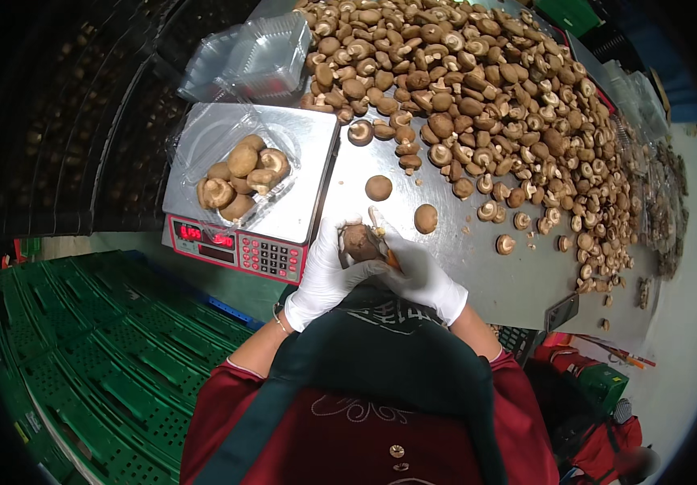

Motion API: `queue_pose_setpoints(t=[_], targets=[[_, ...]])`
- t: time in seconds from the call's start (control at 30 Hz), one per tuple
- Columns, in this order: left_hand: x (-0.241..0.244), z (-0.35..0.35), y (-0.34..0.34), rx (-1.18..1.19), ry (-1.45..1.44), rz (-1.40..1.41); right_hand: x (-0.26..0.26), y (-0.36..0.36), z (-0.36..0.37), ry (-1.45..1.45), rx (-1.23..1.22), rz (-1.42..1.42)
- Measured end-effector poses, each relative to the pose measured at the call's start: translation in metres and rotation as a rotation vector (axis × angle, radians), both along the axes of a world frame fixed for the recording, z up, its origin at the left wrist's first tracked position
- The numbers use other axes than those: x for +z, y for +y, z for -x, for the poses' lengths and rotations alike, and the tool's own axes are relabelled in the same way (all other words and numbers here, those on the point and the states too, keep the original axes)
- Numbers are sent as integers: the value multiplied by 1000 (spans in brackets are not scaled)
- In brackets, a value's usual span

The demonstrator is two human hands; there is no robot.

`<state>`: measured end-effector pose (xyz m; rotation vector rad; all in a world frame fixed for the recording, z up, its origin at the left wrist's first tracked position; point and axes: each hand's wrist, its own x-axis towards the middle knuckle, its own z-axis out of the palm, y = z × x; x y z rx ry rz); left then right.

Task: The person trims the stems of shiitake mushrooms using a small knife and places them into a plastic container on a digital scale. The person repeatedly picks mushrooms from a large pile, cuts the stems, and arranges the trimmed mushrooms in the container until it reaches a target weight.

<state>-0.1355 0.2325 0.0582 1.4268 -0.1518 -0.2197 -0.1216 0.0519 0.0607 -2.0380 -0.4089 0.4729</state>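
Observation:
White gloves cover both of my hands, which meet at the near edge of the steel table. My left hand (pixel 330 270) is closed around a brown mushroom (pixel 358 242). My right hand (pixel 418 270) grips a small tool with an orange handle (pixel 393 259), its tip against the mushroom; the blade is mostly hidden. Two loose mushrooms (pixel 378 188) (pixel 426 218) lie just beyond my hands. On the digital scale (pixel 318 176) to the left, an open clear plastic clamshell box (pixel 275 197) holds several mushrooms (pixel 243 160).
A large mushroom heap (pixel 475 91) covers the table's far and right parts. Empty clear boxes (pixel 263 57) stand behind the scale. Green plastic crates (pixel 112 345) are at lower left, black crates (pixel 63 121) at upper left. A thin dark device (pixel 561 312) sits at the near right edge.

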Motion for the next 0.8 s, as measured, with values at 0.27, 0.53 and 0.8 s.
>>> queue_pose_setpoints(t=[0.27,0.53,0.8], targets=[[-11,-2,-1,71,272,175,-35,13,12,-172,-184,-126],[3,-12,38,313,-32,-259,-93,-6,17,477,-215,-273],[6,-10,62,475,-208,-380,-63,14,-7,-283,70,547]])
